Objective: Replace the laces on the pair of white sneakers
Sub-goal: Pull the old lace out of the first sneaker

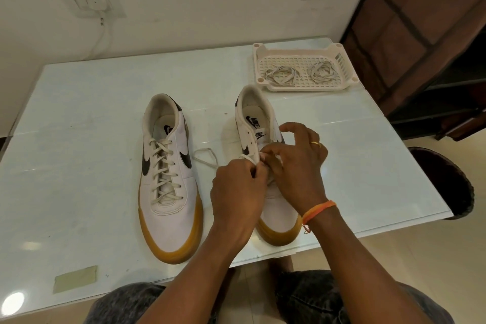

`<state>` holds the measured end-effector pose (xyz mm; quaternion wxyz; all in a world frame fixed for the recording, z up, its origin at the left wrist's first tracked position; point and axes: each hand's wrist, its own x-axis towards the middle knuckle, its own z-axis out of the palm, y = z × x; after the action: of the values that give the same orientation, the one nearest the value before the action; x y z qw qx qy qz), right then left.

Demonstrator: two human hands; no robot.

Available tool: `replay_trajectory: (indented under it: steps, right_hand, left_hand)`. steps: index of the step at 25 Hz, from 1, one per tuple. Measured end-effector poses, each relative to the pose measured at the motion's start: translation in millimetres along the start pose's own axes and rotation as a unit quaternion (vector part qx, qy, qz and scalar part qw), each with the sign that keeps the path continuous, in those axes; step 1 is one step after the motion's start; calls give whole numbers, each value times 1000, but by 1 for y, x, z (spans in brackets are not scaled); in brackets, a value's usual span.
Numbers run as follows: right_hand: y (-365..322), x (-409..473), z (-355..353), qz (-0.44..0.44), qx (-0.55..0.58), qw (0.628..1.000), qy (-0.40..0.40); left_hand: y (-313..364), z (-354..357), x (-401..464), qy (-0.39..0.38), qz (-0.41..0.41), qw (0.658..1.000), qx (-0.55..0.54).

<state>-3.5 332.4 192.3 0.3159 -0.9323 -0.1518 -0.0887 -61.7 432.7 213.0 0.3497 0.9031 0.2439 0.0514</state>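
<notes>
Left hand (238,187) and right hand (294,166) pinching lace (207,156) over right sneaker (263,139); toe toward viewer, heel away.

Both forearms reach forward from the bottom edge and the hands meet at the middle. The left hand (236,189) is curled, fingertips pinching. The right hand (297,163) arches above it, thumb and forefinger pinching, the other fingers raised and spread loosely.
</notes>
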Motion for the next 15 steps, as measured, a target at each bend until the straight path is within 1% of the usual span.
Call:
replay_trajectory:
  steps: [2,3,5,6,7,8,9,10,12,14,15]
  right_hand:
    - [3,7,-5,53,55,997,18]
    - [5,11,-8,85,86,992,40]
    - [11,16,-18,147,139,973,113]
    - [15,18,-24,164,144,965,145]
    - [18,20,-29,162,127,964,167]
    - [21,20,-33,140,99,969,177]
    - [22,20,-33,105,79,976,171]
    - [20,19,-32,64,73,984,148]
    - [12,13,-21,-2,80,996,49]
    - [3,7,-10,-25,68,996,-44]
    - [2,5,-6,-26,55,996,-69]
  left_hand:
    - [-1,-1,-1,0,3,1000,-8]
    - [0,-1,-1,-1,4,1000,-10]
    - [-1,-2,-2,-6,1,1000,-13]
    - [-1,-2,-1,-6,1,1000,-13]
    - [-1,-2,-2,-5,3,1000,-13]
    - [-2,-1,-2,-4,3,1000,-14]
    - [-1,-2,-2,-5,3,1000,-14]
    - [-1,-2,-2,-6,1,1000,-15]
    - [0,-2,0,-4,-2,1000,-11]
    - [0,-3,2,-2,1,1000,-1]
    - [1,-3,2,-3,0,1000,3]
